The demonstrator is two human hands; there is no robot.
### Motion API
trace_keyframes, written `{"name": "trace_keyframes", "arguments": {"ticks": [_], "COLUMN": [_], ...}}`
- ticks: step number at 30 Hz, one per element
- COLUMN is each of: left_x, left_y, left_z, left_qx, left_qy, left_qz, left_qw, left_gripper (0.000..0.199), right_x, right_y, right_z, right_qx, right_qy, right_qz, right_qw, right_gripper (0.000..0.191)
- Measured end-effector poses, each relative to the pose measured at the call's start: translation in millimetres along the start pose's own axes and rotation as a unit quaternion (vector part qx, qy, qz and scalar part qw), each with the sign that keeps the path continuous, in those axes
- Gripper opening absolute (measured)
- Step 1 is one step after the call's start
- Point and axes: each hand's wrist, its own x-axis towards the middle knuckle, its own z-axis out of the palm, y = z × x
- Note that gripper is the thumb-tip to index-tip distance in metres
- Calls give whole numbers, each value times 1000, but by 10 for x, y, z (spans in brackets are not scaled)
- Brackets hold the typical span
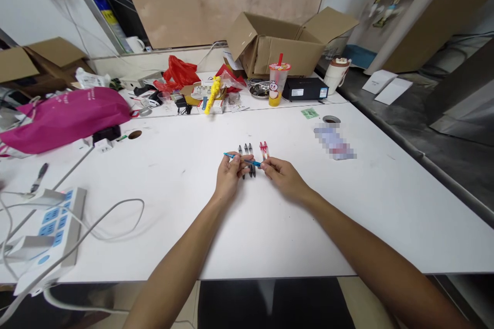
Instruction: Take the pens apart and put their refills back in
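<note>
A blue pen (252, 163) is held slantwise above the white table, between both hands. My left hand (230, 170) is closed on its left part, fingers round the barrel. At the pen's right end, my right hand (281, 174) pinches it between thumb and fingers. Beneath and just beyond the hands lie several black pens (248, 148) side by side, partly hidden by the left hand and the blue pen. To their right are red pens (263, 148), their near ends covered by the right hand.
A power strip (64, 231) with looping white cables lies at left, near a magenta bag (73, 115). Along the back stand a cardboard box (285, 51), a drink cup (277, 85), a black box (306, 90) and a yellow toy (213, 93). A tape roll (331, 120) lies at right.
</note>
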Motion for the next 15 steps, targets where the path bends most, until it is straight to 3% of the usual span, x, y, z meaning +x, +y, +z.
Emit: {"name": "trace_keyframes", "arguments": {"ticks": [4, 8, 12, 15], "left_x": [-8, -7, 7, 10], "left_y": [-7, -11, 3, 30], "left_z": [5, -16, -58, -71], "left_qx": [18, 44, 79, 90], "left_qy": [7, 43, 41, 35], "left_qz": [28, 63, 64, 55], "left_qw": [999, 996, 994, 994], "left_gripper": [37, 59, 54, 54], "right_x": [-4, 5, 24, 15], "right_y": [-22, -16, 27, 53], "right_z": [-6, -15, -33, -53], "right_qx": [33, 76, 59, 12], "right_qy": [-7, 11, 54, 52], "right_qz": [9, 2, 0, -19], "right_qw": [999, 997, 997, 998], "right_gripper": [35, 36, 33, 30]}}
